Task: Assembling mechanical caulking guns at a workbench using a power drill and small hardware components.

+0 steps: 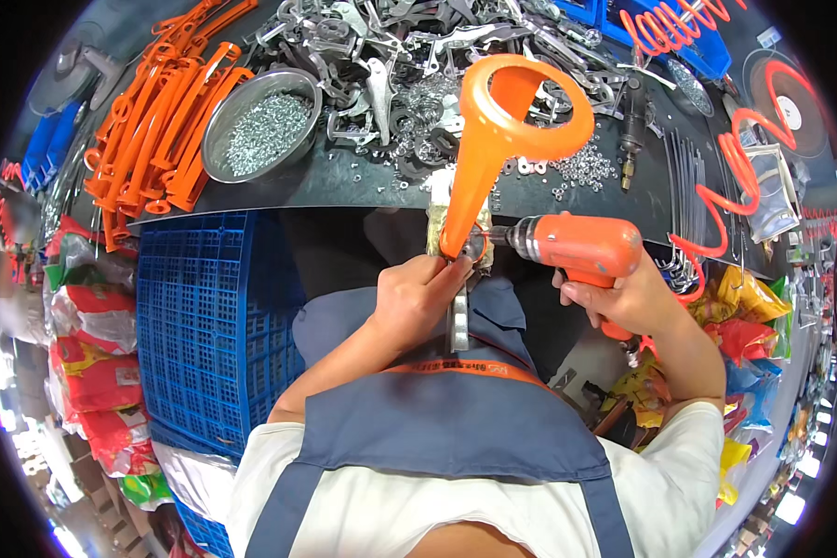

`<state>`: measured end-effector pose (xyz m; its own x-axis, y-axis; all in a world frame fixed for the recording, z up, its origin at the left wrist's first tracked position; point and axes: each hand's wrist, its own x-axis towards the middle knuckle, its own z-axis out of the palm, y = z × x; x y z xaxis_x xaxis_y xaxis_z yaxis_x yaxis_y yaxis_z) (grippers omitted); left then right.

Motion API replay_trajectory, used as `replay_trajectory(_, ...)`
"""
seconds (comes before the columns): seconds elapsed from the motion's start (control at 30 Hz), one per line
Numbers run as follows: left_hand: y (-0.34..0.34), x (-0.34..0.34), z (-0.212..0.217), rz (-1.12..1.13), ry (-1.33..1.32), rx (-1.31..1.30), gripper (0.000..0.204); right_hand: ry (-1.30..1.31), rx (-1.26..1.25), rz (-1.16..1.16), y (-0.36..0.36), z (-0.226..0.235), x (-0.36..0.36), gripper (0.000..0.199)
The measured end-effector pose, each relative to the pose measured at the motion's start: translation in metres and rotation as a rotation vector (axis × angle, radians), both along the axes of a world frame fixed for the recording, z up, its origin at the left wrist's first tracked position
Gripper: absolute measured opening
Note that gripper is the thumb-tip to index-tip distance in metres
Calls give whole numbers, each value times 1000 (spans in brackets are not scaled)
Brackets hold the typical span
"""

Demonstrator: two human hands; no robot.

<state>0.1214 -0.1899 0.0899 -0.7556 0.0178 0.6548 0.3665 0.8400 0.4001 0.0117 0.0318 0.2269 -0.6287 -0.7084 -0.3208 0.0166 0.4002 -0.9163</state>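
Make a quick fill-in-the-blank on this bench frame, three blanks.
1. The right hand holds an orange ____ aimed at the joint.
2. The left hand steadies an orange handle whose top ends in a ____.
3. The round metal bowl holds small ____.

Missing words: power screwdriver; ring; screws

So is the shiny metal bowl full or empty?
Partly full. The metal bowl on the black table holds a heap of small silvery screws, with bare bowl wall showing above them.
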Motion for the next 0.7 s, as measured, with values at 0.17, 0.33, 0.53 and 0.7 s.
replay_trajectory(0.17, 1, -8, -9, -80, 7, 150, 20, 228, 116, 297, -21, 24, -20, 37)
replay_trajectory(0.33, 0, -11, -10, -135, -26, 242, 18, 452, 161, 537, -52, 42, -31, 18)
replay_trajectory(0.53, 3, -16, -9, -161, 9, 302, 16, 573, 529, 724, -80, 57, -47, 33)
replay_trajectory(0.7, 8, -11, -13, -100, -29, 300, 15, 325, 655, 584, -99, 80, -36, 15)
